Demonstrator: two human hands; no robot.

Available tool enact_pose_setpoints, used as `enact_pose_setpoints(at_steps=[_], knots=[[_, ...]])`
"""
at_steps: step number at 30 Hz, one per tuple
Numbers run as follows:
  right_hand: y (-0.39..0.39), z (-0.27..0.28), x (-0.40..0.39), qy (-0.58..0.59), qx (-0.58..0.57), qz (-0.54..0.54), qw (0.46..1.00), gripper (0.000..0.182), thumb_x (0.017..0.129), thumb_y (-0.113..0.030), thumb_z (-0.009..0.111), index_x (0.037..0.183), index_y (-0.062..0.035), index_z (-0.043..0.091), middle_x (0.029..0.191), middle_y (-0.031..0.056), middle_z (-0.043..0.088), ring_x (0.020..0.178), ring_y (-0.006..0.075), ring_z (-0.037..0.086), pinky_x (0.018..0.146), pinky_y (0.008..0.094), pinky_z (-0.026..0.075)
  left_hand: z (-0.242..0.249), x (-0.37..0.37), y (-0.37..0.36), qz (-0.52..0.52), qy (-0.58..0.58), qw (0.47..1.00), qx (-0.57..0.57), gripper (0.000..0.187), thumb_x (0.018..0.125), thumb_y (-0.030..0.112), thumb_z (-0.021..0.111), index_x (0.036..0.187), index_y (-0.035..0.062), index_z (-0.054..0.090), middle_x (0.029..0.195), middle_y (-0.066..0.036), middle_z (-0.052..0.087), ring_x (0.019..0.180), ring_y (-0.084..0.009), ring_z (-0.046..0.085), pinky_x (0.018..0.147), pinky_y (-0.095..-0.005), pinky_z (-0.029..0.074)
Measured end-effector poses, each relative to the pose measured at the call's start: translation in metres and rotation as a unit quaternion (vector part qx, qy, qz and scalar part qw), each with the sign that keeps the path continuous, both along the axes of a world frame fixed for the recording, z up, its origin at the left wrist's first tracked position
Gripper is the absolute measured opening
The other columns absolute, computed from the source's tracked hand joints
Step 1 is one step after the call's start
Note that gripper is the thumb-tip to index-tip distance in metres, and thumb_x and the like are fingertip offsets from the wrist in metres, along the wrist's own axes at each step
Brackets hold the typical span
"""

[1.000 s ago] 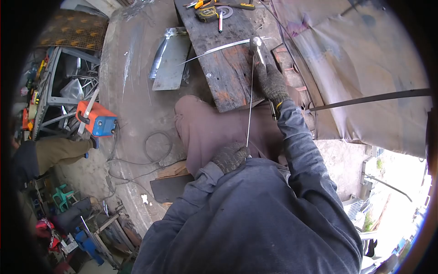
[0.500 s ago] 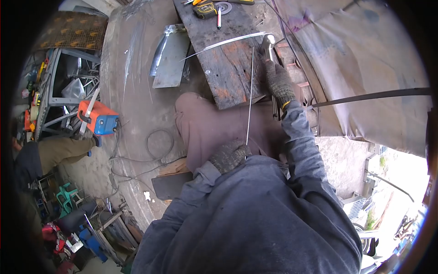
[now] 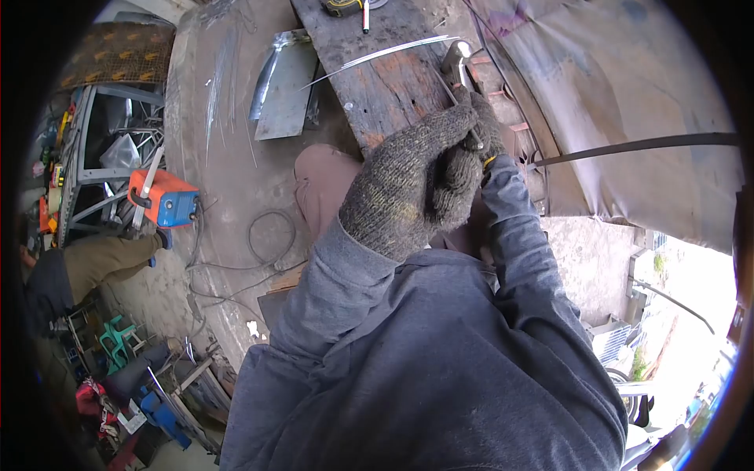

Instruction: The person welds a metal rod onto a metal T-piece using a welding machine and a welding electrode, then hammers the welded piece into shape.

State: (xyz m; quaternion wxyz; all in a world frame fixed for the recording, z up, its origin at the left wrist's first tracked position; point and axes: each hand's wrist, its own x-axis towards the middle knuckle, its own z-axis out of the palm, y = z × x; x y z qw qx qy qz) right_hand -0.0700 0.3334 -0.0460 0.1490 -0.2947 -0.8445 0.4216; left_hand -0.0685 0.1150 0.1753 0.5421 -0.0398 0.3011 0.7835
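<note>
My left hand (image 3: 408, 177), in a grey knitted glove, is raised close to the camera, its fingers closed on a thin metal rod (image 3: 449, 90). Just behind it, my gloved right hand (image 3: 488, 129) grips a hammer, with the shiny hammer head (image 3: 458, 55) above the fist. My left fingers overlap the right hand and hide part of it. Below them lies a dark, worn wooden board (image 3: 385, 90), with several thin rods (image 3: 393, 51) across it. At the board's far end are a tape measure (image 3: 342, 7) and a white marker (image 3: 366, 17).
Bent sheet metal (image 3: 283, 98) lies left of the board. Farther left are an orange-blue machine (image 3: 166, 198), its cable (image 3: 251, 259) and a metal rack (image 3: 122, 174). Another person (image 3: 102, 263) is at the left edge. A large sheet (image 3: 620, 102) hangs at the right.
My left hand has risen from near my lap to beside my right hand, bringing the thin rod up. The hammer stays in my right hand, and the view has shifted slightly.
</note>
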Motion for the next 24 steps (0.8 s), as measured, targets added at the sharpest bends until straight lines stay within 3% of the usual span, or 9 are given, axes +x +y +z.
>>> enact_pose_setpoints(at_steps=[2, 5, 8, 12, 14, 16, 17, 19, 24], knots=[[0.007, -0.028, -0.003, 0.048, -0.003, 0.001, 0.999, 0.062, 0.099, -0.053, 0.037, 0.102, 0.0055, 0.058, 0.099, 0.0336, 0.06, 0.098, 0.0494, 0.057, 0.085, 0.0538, 0.042, 0.0, -0.004, 0.004, 0.004, -0.001, 1.0, 0.022, 0.028, 0.099, 0.026, 0.052, 0.103, 0.001, 0.064, 0.065, -0.001, 0.057, 0.046, -0.0091, 0.047, 0.037, -0.0222, 0.034], [-0.011, 0.014, 0.0, -0.029, 0.035, -0.016, 0.999, 0.064, 0.098, -0.054, 0.036, 0.101, 0.0065, 0.058, 0.1, 0.0349, 0.059, 0.099, 0.0491, 0.057, 0.086, 0.0531, 0.042, -0.002, -0.009, 0.006, -0.017, 0.012, 0.997, 0.068, 0.029, 0.099, 0.027, 0.052, 0.103, 0.0004, 0.064, 0.064, -0.001, 0.055, 0.045, -0.0092, 0.047, 0.037, -0.0225, 0.034], [-0.009, 0.011, -0.002, -0.044, 0.022, -0.026, 0.998, 0.064, 0.098, -0.054, 0.036, 0.101, 0.0062, 0.057, 0.099, 0.0347, 0.059, 0.099, 0.049, 0.057, 0.085, 0.0531, 0.042, -0.001, -0.01, 0.007, -0.017, -0.018, 0.998, 0.06, 0.03, 0.099, 0.027, 0.051, 0.103, 0.0005, 0.064, 0.063, 0.0, 0.053, 0.044, -0.0095, 0.046, 0.037, -0.0234, 0.035], [-0.014, 0.017, 0.004, 0.013, 0.001, -0.029, 1.0, 0.064, 0.098, -0.055, 0.036, 0.102, 0.0056, 0.057, 0.097, 0.0331, 0.06, 0.097, 0.0475, 0.058, 0.084, 0.0516, 0.043, -0.005, -0.012, 0.006, -0.022, 0.002, 0.997, 0.075, 0.029, 0.098, 0.029, 0.054, 0.102, 0.0027, 0.065, 0.064, -0.001, 0.057, 0.045, -0.0108, 0.049, 0.037, -0.0239, 0.037], [-0.016, 0.041, 0.003, -0.093, -0.072, -0.036, 0.992, 0.061, 0.098, -0.053, 0.039, 0.102, 0.0051, 0.057, 0.095, 0.0313, 0.061, 0.094, 0.0453, 0.06, 0.083, 0.0491, 0.045, -0.006, -0.012, 0.006, -0.027, 0.018, 0.997, 0.074, 0.028, 0.096, 0.032, 0.057, 0.1, 0.0057, 0.066, 0.067, -0.002, 0.061, 0.047, -0.0116, 0.053, 0.038, -0.024, 0.037], [-0.013, 0.019, 0.001, -0.05, -0.031, -0.017, 0.998, 0.06, 0.098, -0.053, 0.042, 0.102, 0.0045, 0.058, 0.095, 0.03, 0.062, 0.092, 0.0441, 0.061, 0.081, 0.0483, 0.046, -0.007, -0.01, 0.006, 0.012, 0.002, 0.997, 0.08, 0.035, 0.099, 0.025, 0.052, 0.118, -0.0025, 0.061, 0.083, -0.01, 0.068, 0.049, -0.0122, 0.054, 0.041, -0.0229, 0.042], [-0.01, 0.007, 0.001, -0.006, 0.01, 0.003, 1.0, 0.058, 0.097, -0.052, 0.045, 0.103, 0.0039, 0.058, 0.094, 0.0287, 0.062, 0.089, 0.0429, 0.062, 0.079, 0.0476, 0.047, -0.007, -0.007, 0.005, 0.012, 0.002, 0.997, 0.08, 0.035, 0.099, 0.025, 0.052, 0.118, -0.0025, 0.061, 0.083, -0.01, 0.068, 0.049, -0.0122, 0.054, 0.041, -0.0229, 0.042], [-0.01, 0.018, 0.003, -0.011, -0.025, -0.001, 1.0, 0.056, 0.096, -0.051, 0.048, 0.106, 0.0028, 0.059, 0.094, 0.0275, 0.063, 0.088, 0.0417, 0.062, 0.078, 0.0469, 0.047, -0.008, -0.002, 0.003, 0.055, 0.254, 0.966, -0.009, 0.034, 0.098, 0.024, 0.053, 0.122, -0.0006, 0.06, 0.096, -0.015, 0.07, 0.061, -0.0143, 0.063, 0.045, -0.0242, 0.047], [-0.015, 0.018, 0.011, 0.044, -0.076, 0.002, 0.996, 0.054, 0.093, -0.05, 0.057, 0.109, 0.0012, 0.061, 0.092, 0.0231, 0.065, 0.086, 0.0353, 0.065, 0.075, 0.0425, 0.049, -0.027, -0.013, 0.001, -0.008, 0.094, 0.982, 0.164, 0.034, 0.098, 0.023, 0.054, 0.124, 0.0024, 0.059, 0.101, -0.015, 0.068, 0.072, -0.0163, 0.066, 0.051, -0.0272, 0.052]])
